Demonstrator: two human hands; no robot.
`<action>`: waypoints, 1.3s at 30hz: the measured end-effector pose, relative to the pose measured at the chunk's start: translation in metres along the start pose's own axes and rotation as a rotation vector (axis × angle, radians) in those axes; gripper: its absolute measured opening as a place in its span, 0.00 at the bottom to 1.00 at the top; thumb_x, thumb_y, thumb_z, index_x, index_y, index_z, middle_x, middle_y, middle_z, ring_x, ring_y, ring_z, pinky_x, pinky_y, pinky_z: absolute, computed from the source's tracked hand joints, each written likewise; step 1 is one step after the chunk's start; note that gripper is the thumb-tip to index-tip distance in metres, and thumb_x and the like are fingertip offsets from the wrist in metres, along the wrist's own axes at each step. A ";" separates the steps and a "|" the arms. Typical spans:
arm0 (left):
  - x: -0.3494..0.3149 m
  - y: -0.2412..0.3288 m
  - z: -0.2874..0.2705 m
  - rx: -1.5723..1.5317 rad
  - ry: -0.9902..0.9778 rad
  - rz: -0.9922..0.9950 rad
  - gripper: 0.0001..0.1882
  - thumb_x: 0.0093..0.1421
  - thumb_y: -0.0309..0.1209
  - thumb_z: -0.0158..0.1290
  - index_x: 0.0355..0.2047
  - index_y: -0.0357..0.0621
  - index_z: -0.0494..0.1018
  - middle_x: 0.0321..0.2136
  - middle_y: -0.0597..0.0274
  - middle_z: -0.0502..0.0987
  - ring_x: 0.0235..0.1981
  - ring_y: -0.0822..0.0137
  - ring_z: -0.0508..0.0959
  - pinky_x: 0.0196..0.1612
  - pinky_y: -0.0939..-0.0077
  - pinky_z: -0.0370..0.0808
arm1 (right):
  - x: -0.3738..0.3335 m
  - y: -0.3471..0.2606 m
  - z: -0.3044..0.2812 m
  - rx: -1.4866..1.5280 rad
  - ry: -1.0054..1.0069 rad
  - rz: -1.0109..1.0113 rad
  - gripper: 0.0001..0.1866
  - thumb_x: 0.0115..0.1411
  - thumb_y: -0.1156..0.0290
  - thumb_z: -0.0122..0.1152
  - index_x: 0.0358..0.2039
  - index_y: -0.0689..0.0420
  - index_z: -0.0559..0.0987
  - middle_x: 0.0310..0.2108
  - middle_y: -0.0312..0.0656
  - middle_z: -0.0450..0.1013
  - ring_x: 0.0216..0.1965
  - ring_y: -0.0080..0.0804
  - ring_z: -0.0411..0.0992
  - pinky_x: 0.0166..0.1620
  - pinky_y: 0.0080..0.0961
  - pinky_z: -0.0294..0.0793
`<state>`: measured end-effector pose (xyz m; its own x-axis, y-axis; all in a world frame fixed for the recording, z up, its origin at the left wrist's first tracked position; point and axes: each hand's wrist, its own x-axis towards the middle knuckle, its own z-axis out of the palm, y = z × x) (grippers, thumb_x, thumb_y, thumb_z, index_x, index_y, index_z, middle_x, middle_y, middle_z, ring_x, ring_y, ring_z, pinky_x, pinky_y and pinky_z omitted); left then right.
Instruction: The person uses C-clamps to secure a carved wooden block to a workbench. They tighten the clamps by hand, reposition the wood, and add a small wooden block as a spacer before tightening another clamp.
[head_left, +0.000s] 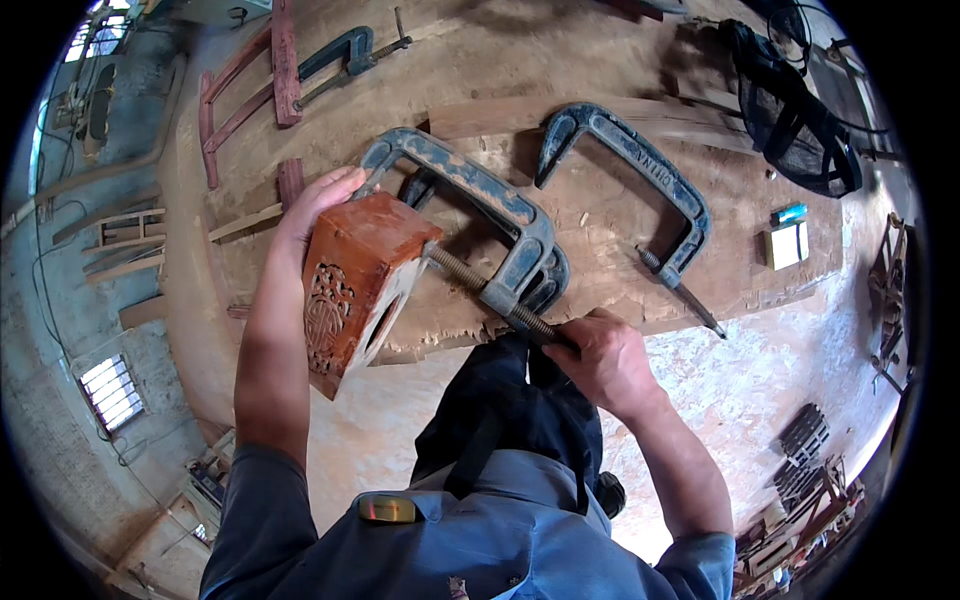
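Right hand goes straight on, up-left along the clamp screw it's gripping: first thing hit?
Right hand would likely meet the clamp's threaded collar first, with the carved wooden piece beyond; one view leaves depth uncertain.

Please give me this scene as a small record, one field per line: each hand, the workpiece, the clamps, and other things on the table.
Left hand: against the carved wooden piece, fingers partly hidden
Right hand: closed around the outer end of the clamp screw
Workpiece: reddish-brown, box-like, openwork on one face
Nearest clamp: spans the workpiece, screw tip at its right side
Other clamps: one partly hidden beneath, one right, one upper left
Other things: reddish wooden frame, black mesh item, pale block
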<state>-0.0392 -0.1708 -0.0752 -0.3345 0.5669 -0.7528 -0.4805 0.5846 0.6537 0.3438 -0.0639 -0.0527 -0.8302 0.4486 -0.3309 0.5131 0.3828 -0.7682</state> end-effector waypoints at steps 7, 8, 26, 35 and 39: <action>0.015 -0.003 -0.024 0.111 0.022 -0.001 0.25 0.60 0.41 0.56 0.52 0.38 0.70 0.42 0.63 0.76 0.41 0.72 0.76 0.44 0.78 0.72 | -0.003 0.028 0.023 1.722 -0.542 0.394 0.22 0.65 0.59 0.53 0.47 0.67 0.69 0.25 0.48 0.76 0.24 0.36 0.76 0.39 0.38 0.78; 0.014 -0.002 -0.023 0.114 -0.005 -0.007 0.25 0.60 0.41 0.56 0.52 0.38 0.70 0.42 0.62 0.76 0.41 0.72 0.76 0.45 0.77 0.72 | -0.006 0.031 0.031 1.976 -0.576 0.347 0.22 0.65 0.59 0.52 0.47 0.67 0.69 0.25 0.49 0.76 0.22 0.36 0.76 0.38 0.39 0.78; 0.000 0.009 -0.015 0.174 -0.039 0.047 0.18 0.60 0.41 0.55 0.42 0.37 0.74 0.33 0.66 0.77 0.33 0.76 0.76 0.38 0.80 0.72 | -0.012 -0.021 0.015 0.041 0.007 -0.104 0.18 0.48 0.74 0.63 0.42 0.63 0.74 0.19 0.47 0.71 0.22 0.47 0.72 0.28 0.38 0.72; 0.006 0.002 -0.028 0.150 -0.001 0.050 0.21 0.59 0.38 0.56 0.48 0.36 0.72 0.40 0.61 0.77 0.40 0.72 0.76 0.44 0.77 0.72 | -0.019 -0.027 0.003 0.254 -0.021 -0.024 0.23 0.52 0.71 0.63 0.49 0.63 0.73 0.30 0.52 0.74 0.37 0.49 0.74 0.40 0.39 0.75; 0.007 0.006 -0.031 0.110 -0.133 0.013 0.21 0.60 0.38 0.56 0.48 0.36 0.72 0.40 0.62 0.77 0.41 0.72 0.76 0.44 0.78 0.72 | -0.031 -0.009 0.008 0.122 0.085 -0.115 0.19 0.52 0.70 0.64 0.44 0.63 0.75 0.36 0.52 0.75 0.45 0.52 0.73 0.48 0.39 0.74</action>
<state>-0.0699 -0.1815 -0.0791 -0.2260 0.6422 -0.7324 -0.3826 0.6330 0.6731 0.3635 -0.0873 -0.0400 -0.8578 0.4762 -0.1933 0.3813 0.3374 -0.8607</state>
